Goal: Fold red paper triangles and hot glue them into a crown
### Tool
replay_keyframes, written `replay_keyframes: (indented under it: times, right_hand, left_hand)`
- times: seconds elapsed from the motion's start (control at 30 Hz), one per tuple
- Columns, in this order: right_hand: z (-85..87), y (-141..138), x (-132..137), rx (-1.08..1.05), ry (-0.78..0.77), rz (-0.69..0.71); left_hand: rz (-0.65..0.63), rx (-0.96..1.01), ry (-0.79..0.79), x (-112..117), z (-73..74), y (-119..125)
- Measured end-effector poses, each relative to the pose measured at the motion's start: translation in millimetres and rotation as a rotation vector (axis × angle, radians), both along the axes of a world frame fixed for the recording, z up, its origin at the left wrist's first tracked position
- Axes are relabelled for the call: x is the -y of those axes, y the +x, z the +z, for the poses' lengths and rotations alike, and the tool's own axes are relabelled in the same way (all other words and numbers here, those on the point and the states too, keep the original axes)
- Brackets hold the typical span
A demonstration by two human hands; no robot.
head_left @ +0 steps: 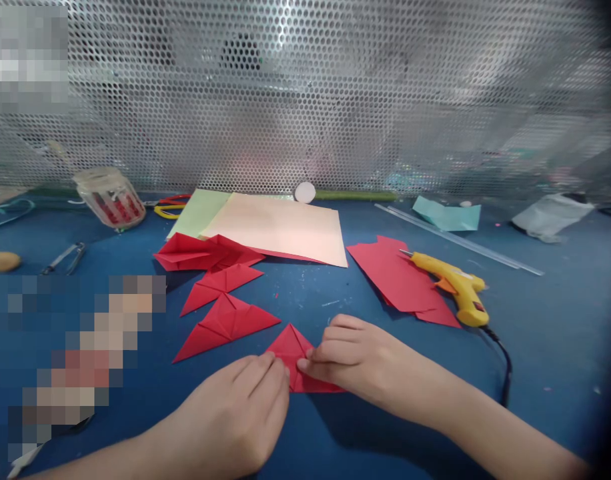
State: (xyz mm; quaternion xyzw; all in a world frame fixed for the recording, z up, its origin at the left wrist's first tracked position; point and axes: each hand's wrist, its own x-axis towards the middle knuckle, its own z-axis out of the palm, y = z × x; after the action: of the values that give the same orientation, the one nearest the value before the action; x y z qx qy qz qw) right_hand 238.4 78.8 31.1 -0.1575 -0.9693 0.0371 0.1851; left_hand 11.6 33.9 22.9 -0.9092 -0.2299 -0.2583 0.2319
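Observation:
A red folded paper piece lies at the front of the blue table, its point facing away from me. My left hand pinches its left side with the fingers pressed together. On its right side my right hand has thumb and fingers closed on the paper. Both hands cover much of the lower part. Just beyond, to the left, two more red folded triangles lie one behind the other. Behind them is a heap of red folded pieces.
Pale paper sheets lie behind the folded pieces. Red sheets sit at right under a yellow glue gun with a black cord. Clear glue sticks, a glass jar and a perforated metal screen stand farther back.

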Motion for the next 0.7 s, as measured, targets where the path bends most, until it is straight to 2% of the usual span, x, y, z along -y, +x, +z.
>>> replay_keyframes:
  times: [0.3, 0.7]
  right_hand:
    - [-1.2, 2.4, -1.3, -0.018, -0.123, 0.014]
    - [-1.1, 1.9, -0.5, -0.038, -0.081, 0.011]
  left_hand:
    - [-0.011, 0.043, -0.056, -5.6, 2.4, 0.2]
    - [-0.028, 0.028, -0.093, -5.1, 2.4, -0.6]
